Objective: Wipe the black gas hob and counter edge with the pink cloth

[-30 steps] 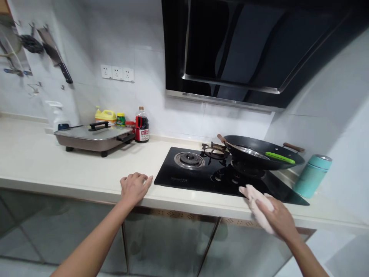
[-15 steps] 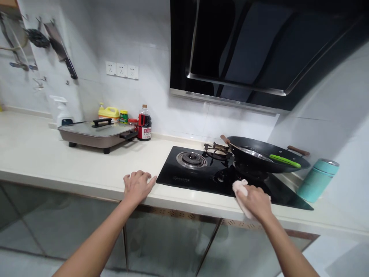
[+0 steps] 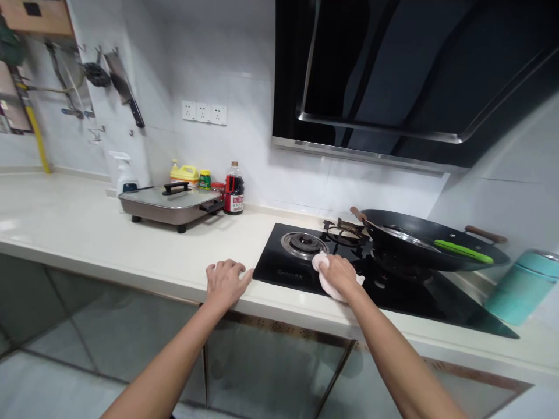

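You have two hands (image 3: 227, 283), one cloth (image 3: 328, 286), one hob (image 3: 419, 305), one wok (image 3: 437, 227), two wooden handles (image 3: 485, 234), three wall sockets (image 3: 203, 113), one range hood (image 3: 393, 70) and one turquoise flask (image 3: 522, 291).

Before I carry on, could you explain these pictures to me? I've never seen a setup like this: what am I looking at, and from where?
There is no machine here, only a person's two bare hands. Every picture comes from one camera worn on the head, looking forward and down.

The left hand rests on the pale counter near its front edge, holding nothing. The right hand holds a whitish cloth against the front part of the black hob.

A wok sits on the hob's right side, with a green handle at its near rim. A turquoise flask stands to the right, and a lidded pan stands on the counter to the left.
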